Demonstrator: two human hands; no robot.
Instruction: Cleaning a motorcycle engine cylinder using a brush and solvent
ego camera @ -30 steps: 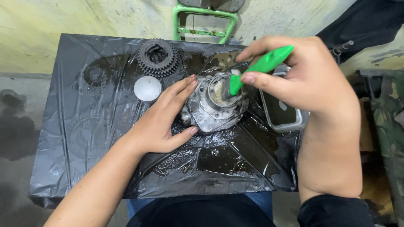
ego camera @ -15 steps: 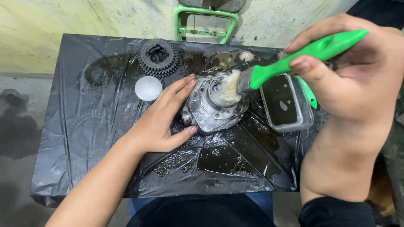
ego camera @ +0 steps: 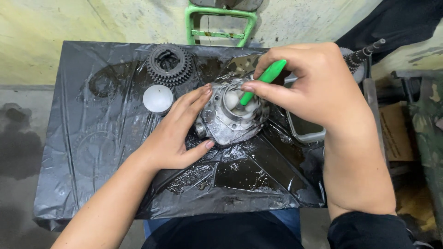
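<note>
Scrubbing in progress: the left hand (ego camera: 177, 133), fingers spread flat, steadies the metal housing (ego camera: 230, 117) at mid-bench (ego camera: 92, 138), while the right hand (ego camera: 314, 87) pinches a green brush (ego camera: 263, 80) worked into its bore. Foam, apparently soap, fills the bore; a gear cluster (ego camera: 169, 63) and white cap (ego camera: 158, 98) lie apart, seemingly unwashed

I am viewing the bench from the head camera. My left hand (ego camera: 177, 133) is lying flat, its fingertips (ego camera: 203, 92) pressing against the rim of a round metal housing (ego camera: 230, 117), with the thumb touching the housing's lower edge. My right hand (ego camera: 314, 87) is gripping a green-handled brush (ego camera: 263, 80) between thumb and fingers, and its bristle end is sitting inside the housing bore, just beyond my left fingertips. A white cap (ego camera: 158, 98) is lying just beside the left fingers, a black gear cluster (ego camera: 169, 63) is standing beyond it, and wet black plastic sheeting (ego camera: 92, 138) is covering the surface beneath.
</note>
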